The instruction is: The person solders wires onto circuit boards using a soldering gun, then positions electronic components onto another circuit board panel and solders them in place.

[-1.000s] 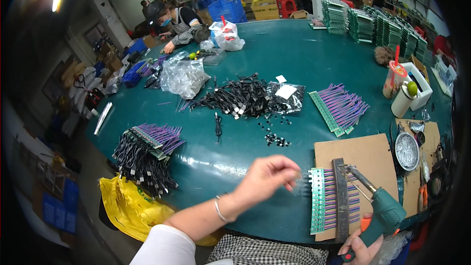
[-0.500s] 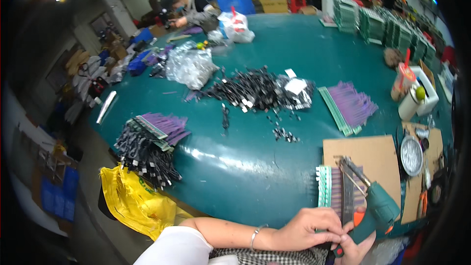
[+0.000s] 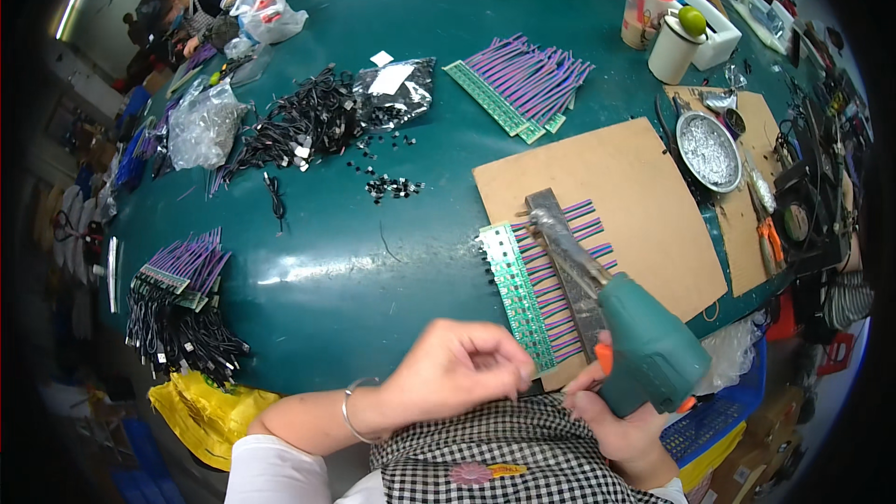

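Note:
My right hand (image 3: 627, 427) is wrapped round the handle of a teal glue gun (image 3: 653, 336) with an orange trigger. The gun's nozzle points up and left, over the far end of a dark flat bar (image 3: 581, 303). Under the bar run purple and black wires (image 3: 551, 291), attached to a green circuit board strip (image 3: 516, 294). My left hand (image 3: 457, 364), with a bracelet at the wrist, is closed in a pinch just left of the strip's near end. Whatever its fingertips hold, if anything, cannot be made out.
Brown cardboard (image 3: 644, 196) lies beneath the wires. Farther off are a wired board stack (image 3: 504, 98), a black cable pile (image 3: 313, 117) and small black parts (image 3: 392, 189). A metal dish (image 3: 707, 151) and an orange-handled tool (image 3: 771, 243) sit right; bundled boards with cables (image 3: 182, 308) lie left.
The view has swung down and to the right. My hands have drawn apart: the left was by the right at the gun's handle and is now left of it. The gun stays in my right hand.

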`<action>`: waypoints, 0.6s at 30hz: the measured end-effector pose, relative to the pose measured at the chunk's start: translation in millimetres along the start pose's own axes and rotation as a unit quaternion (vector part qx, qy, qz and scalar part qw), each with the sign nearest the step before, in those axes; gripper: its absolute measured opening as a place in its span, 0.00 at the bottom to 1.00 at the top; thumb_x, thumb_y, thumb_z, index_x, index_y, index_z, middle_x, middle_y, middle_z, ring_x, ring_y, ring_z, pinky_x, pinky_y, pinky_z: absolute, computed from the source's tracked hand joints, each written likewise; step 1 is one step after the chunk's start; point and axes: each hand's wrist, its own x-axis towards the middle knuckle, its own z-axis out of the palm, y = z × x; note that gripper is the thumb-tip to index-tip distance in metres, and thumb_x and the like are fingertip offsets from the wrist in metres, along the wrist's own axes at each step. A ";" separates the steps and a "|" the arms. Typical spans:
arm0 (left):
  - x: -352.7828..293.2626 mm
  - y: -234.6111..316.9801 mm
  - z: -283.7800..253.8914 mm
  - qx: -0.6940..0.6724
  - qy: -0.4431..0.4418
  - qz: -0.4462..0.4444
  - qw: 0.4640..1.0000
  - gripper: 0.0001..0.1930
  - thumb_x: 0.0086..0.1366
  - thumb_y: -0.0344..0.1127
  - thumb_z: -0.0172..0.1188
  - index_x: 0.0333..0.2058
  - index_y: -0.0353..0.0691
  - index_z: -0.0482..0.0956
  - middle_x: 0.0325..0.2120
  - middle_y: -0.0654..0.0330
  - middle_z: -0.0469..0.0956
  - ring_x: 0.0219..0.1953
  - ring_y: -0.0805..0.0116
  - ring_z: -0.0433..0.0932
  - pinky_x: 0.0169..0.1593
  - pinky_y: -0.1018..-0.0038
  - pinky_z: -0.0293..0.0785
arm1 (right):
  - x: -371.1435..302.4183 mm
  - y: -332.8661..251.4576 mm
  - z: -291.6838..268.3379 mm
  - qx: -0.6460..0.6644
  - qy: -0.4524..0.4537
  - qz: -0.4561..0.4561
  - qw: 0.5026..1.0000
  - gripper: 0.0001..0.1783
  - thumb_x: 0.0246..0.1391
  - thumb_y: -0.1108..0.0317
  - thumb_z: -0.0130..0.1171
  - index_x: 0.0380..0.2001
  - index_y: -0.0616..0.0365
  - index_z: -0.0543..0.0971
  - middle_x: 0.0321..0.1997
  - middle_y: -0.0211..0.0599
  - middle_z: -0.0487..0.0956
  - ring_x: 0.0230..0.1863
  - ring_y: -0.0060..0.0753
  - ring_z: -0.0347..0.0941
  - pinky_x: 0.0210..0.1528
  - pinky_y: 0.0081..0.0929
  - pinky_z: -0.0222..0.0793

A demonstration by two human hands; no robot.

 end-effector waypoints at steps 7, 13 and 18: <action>35.6 -14.8 -41.3 0.040 0.148 -0.054 0.987 0.06 0.58 0.27 0.57 0.29 0.28 0.76 0.23 0.55 0.79 0.23 0.73 0.77 0.29 0.80 0.76 | -14.0 -0.6 -23.1 0.064 0.098 -0.024 0.993 0.40 0.38 0.74 0.64 0.54 0.69 0.56 0.46 0.52 0.68 0.18 0.32 0.70 0.14 0.23 0.70; 41.0 -10.9 -43.5 0.030 0.144 -0.068 0.987 0.06 0.58 0.28 0.57 0.29 0.28 0.76 0.22 0.55 0.78 0.23 0.73 0.77 0.29 0.80 0.76 | -25.3 9.2 -40.3 0.085 0.087 0.010 0.992 0.41 0.37 0.76 0.63 0.54 0.72 0.55 0.50 0.55 0.66 0.17 0.31 0.70 0.12 0.24 0.70; 44.0 -9.7 -47.0 0.030 0.139 -0.075 0.987 0.06 0.59 0.28 0.57 0.28 0.29 0.75 0.22 0.55 0.78 0.22 0.73 0.77 0.28 0.81 0.76 | -29.0 9.9 -39.5 0.076 0.093 0.047 0.992 0.38 0.38 0.77 0.62 0.52 0.74 0.56 0.47 0.54 0.67 0.16 0.31 0.70 0.12 0.24 0.70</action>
